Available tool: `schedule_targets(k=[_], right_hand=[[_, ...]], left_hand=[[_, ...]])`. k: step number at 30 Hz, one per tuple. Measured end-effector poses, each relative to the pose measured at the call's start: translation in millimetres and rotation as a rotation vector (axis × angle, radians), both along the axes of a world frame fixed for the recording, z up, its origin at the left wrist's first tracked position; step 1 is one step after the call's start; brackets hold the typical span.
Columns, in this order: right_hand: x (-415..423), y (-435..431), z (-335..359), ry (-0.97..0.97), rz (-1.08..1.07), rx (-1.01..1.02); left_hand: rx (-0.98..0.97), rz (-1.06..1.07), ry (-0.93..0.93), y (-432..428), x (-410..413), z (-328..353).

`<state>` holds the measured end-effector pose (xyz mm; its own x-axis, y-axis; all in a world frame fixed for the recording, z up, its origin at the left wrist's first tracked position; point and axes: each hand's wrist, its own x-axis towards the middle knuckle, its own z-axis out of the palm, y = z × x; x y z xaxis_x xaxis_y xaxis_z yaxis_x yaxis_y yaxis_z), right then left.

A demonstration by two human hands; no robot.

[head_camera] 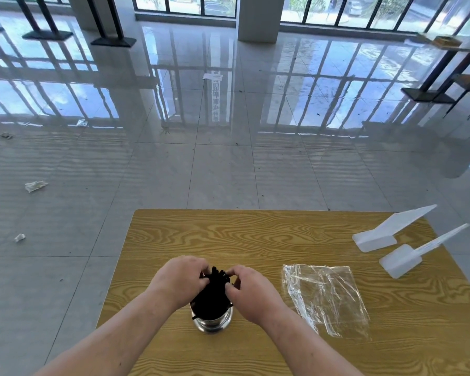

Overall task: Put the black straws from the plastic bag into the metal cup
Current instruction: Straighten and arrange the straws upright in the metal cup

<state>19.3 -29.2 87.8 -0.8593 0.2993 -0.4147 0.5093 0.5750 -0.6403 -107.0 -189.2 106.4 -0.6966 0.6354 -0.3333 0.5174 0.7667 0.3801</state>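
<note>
Gathering the bundle of thin black plastic straws [215,287] from both sides, the left hand [181,279] and the right hand [251,291] curl their fingers around its upper ends, each closed partway on the straws rather than clenched. The bundle already stands in the round shiny metal cup [212,321], which sits upright near the front of the table, so the grip looks meant to keep the straws together and straight while they settle; one straw seems to poke out at the cup's left rim, though that is hard to make out. No hand steadies the cup itself.

The clear crinkled plastic bag [326,297] lies flat and looks empty just to the right of the right hand, out of the way, which suggests the transfer is nearly finished and only tidying remains. Further off at the right edge lie two white plastic scoops with long handles [399,248], well apart from the cup.

The yellow wood-grain table [255,234] is otherwise bare. Beyond it spreads a glossy grey tiled floor [228,158] mirroring tall windows, with scraps of crumpled paper [35,185] scattered to the left and dark table bases at the far edges.
</note>
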Motion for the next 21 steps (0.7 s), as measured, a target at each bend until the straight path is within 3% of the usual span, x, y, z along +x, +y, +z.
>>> schedule_targets(k=[21], right_hand=[[8.6,0.5,6.9,0.057,-0.018,-0.016]], left_hand=[[-0.005,0.022,0.058,6.6,5.3,6.7]])
